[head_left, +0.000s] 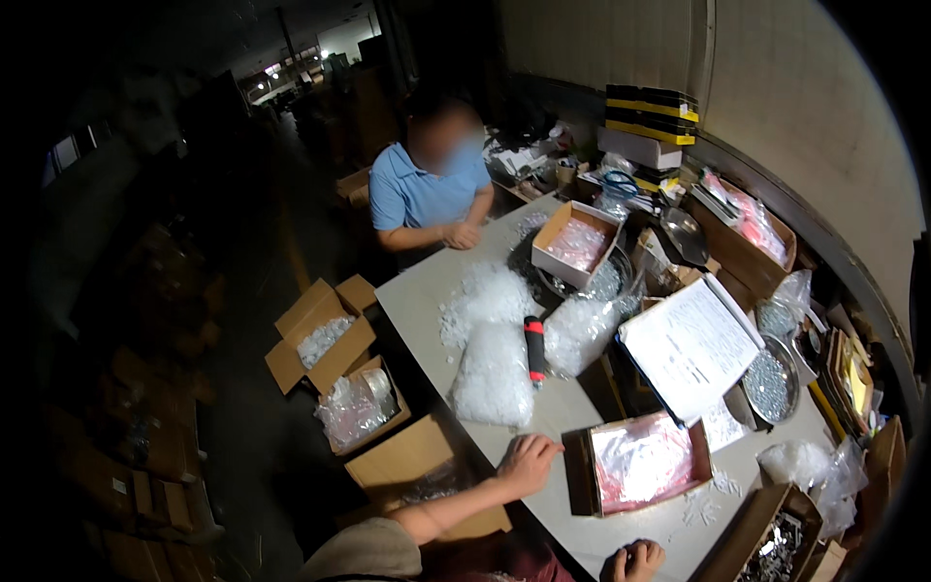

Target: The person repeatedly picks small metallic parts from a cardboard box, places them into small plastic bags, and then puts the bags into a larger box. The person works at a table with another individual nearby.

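My left hand (529, 467) rests at the table's near edge, fingers loosely bent and apart, with nothing visible in it. Its fingertips come close to the left side of an open cardboard box (579, 475) lined with shiny clear film over pink material (648, 460). At the bottom edge of the picture, my right hand (637, 561) lies on the table below that box. Its fingers are slightly curled with a gap between them, and the rest is cut off. Beyond my left hand are a filled clear plastic bag (494, 376) and a red-and-black handled tool (534, 351).
Across the table (412, 283) sits a person in a blue shirt (427, 194), hands together. A clipboard with paper (690, 344), a metal bowl of small parts (772, 381) and a white box (577, 242) crowd the right side. Open cartons (325, 335) stand at the left.
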Available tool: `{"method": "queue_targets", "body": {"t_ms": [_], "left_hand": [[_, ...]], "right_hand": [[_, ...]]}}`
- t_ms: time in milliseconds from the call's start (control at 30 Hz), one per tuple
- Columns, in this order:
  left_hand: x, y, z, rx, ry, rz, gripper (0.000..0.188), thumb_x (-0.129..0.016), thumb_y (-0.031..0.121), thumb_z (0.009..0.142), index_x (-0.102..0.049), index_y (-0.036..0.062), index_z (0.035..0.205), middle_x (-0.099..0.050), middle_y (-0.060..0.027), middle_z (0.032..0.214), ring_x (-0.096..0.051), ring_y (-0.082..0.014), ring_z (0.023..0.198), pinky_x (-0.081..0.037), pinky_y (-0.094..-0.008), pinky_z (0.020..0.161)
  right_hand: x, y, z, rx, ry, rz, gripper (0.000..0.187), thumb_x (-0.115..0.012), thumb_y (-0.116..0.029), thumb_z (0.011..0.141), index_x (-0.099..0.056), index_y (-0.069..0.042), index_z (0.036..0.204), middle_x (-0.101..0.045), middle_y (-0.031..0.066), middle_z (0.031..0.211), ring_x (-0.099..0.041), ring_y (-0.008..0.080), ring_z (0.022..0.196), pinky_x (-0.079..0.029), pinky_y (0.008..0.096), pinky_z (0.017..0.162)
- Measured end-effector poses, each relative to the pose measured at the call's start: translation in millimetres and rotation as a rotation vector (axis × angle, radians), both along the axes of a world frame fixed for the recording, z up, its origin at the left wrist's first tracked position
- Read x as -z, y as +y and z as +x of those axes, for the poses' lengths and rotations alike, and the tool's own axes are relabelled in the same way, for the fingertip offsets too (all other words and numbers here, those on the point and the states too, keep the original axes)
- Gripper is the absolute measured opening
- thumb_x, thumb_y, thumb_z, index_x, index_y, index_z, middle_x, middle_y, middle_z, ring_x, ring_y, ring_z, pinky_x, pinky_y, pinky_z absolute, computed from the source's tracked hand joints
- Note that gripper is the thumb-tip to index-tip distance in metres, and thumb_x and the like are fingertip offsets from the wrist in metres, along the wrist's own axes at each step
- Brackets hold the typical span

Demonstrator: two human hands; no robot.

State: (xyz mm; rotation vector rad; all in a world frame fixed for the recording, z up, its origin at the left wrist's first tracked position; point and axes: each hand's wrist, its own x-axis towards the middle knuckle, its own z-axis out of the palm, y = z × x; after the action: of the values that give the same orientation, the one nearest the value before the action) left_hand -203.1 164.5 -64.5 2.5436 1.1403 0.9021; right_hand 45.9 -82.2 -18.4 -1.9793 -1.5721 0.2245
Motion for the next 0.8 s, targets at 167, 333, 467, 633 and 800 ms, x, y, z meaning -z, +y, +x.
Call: {"method": "queue_targets", "body": {"t_ms": [167, 333, 467, 633, 800], "left_hand": [[-3.5, 0.6, -6.8, 0.035, -0.057, -0.090, 0.032, -0.062, 0.004, 0.084, -0.067, 0.0094, 0.114, -0.059, -0.0084, 0.108, -0.057, -0.0288, 0.109, -0.046, -0.0409, 0.095], [-0.6, 5.1, -4.6, 0.054, -0.129, -0.093, 0.028, -0.062, 0.002, 0.084, -0.066, 0.0071, 0.111, -0.059, -0.0090, 0.106, -0.058, -0.0289, 0.107, -0.047, -0.0411, 0.092], [2.8, 7.3, -6.6, 0.068, -0.166, -0.141, 0.027, -0.062, 0.002, 0.085, -0.066, 0.0065, 0.111, -0.060, -0.0090, 0.107, -0.059, -0.0289, 0.109, -0.048, -0.0406, 0.093], [4.7, -0.3, -6.7, -0.003, -0.160, -0.100, 0.021, -0.064, 0.003, 0.087, -0.068, 0.0069, 0.107, -0.063, -0.0097, 0.108, -0.061, -0.0290, 0.108, -0.049, -0.0394, 0.094], [8.5, 0.8, -4.5, 0.007, -0.188, -0.104, 0.022, -0.064, 0.004, 0.088, -0.070, 0.0093, 0.108, -0.064, -0.0087, 0.107, -0.062, -0.0272, 0.108, -0.050, -0.0395, 0.093]], "right_hand": [[29.3, -7.0, 20.9, -0.154, -0.086, -0.025, 0.025, -0.060, -0.026, 0.094, -0.064, -0.004, 0.105, -0.062, 0.0190, 0.103, -0.056, 0.0429, 0.092, -0.044, 0.0563, 0.080], [33.0, -9.4, 23.7, -0.150, -0.277, 0.000, 0.024, -0.057, -0.025, 0.095, -0.064, -0.003, 0.103, -0.063, 0.0191, 0.103, -0.058, 0.0438, 0.095, -0.046, 0.0581, 0.079], [-3.5, 7.0, 4.6, -0.025, -0.242, -0.147, 0.021, -0.059, -0.022, 0.096, -0.065, -0.003, 0.102, -0.065, 0.0181, 0.099, -0.061, 0.0399, 0.092, -0.049, 0.0546, 0.077], [46.7, -14.0, 42.8, -0.289, -0.293, -0.262, 0.027, -0.058, -0.022, 0.089, -0.062, -0.007, 0.111, -0.059, 0.0174, 0.115, -0.055, 0.0382, 0.101, -0.045, 0.0543, 0.080], [41.3, -8.9, 53.7, -0.327, -0.232, -0.292, 0.028, -0.059, -0.022, 0.087, -0.062, -0.009, 0.112, -0.058, 0.0165, 0.116, -0.054, 0.0360, 0.100, -0.044, 0.0521, 0.080]]}}
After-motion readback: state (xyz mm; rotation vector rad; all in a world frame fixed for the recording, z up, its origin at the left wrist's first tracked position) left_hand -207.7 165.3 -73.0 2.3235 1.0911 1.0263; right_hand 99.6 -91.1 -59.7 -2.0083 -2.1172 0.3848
